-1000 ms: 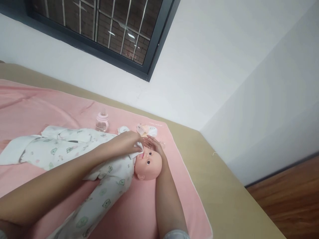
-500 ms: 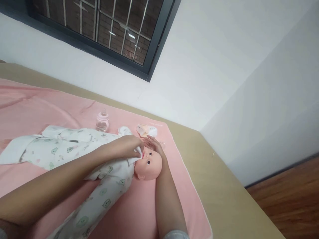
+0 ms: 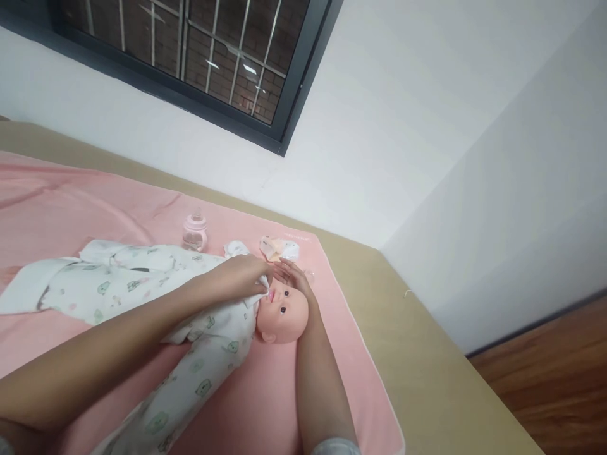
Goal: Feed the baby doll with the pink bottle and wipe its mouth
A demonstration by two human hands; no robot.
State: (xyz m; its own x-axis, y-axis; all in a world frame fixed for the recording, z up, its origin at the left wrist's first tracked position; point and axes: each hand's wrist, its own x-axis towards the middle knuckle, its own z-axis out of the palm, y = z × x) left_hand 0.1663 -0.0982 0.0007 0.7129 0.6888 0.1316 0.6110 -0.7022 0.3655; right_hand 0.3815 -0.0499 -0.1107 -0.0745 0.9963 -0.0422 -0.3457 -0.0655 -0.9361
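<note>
A baby doll (image 3: 284,316) lies on its back on a pink blanket (image 3: 265,392), dressed in a white romper (image 3: 156,278) with green animal prints. My left hand (image 3: 244,275) reaches across its chest, fingers pinched on a small white cloth (image 3: 258,296) at the doll's chin, just below the mouth. Around the far side of the doll's head lies my right hand (image 3: 291,275), its forearm against the crown. Its fingers are stretched out and partly hidden behind the left hand.
A pink baby bottle (image 3: 195,232) stands beyond the doll's body. Crumpled white-and-peach cloth items (image 3: 279,248) lie near the blanket's far corner. The wooden tabletop (image 3: 398,335) borders a white wall (image 3: 427,158) below a dark-framed window (image 3: 284,120).
My left hand has shifted slightly left and down with the white cloth, and more of the doll's mouth shows. My right hand stays where it was.
</note>
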